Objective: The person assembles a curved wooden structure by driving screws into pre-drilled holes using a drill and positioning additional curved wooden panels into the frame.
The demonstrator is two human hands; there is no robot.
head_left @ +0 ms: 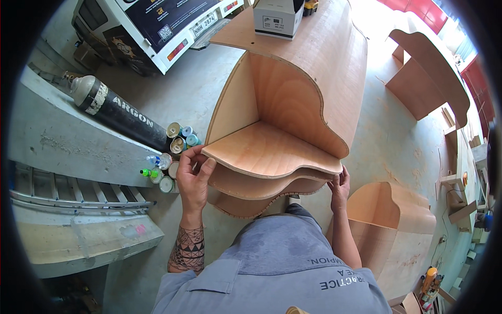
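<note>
Head view. A curved plywood shelf unit (293,104) lay on its side on the concrete floor (209,83), directly before the person, its open front turned toward the camera. Three wavy-edged shelves showed one below another; the uppermost shelf board (269,152) sat between a flat side panel (235,104) and the bent back of the unit. The left hand (194,175) gripped the left end of this shelf board, thumb on its upper face and fingers curled round the edge. The right hand (340,187) closed on the right end of the shelves, fingertips pressed to the edge where it met the curved panel. A white cardboard box (278,18) rested on the far top of the unit.

To the left, just beside the left hand, a cluster of spray cans (170,157) stood on the floor, near a dark gas cylinder (117,112) that lay tilted against a grey concrete ledge (63,141). A second curved plywood unit (397,230) stood at lower right, close to the right forearm, and a third (429,78) lay well apart at upper right. A white vehicle (151,31) stood at upper left.
</note>
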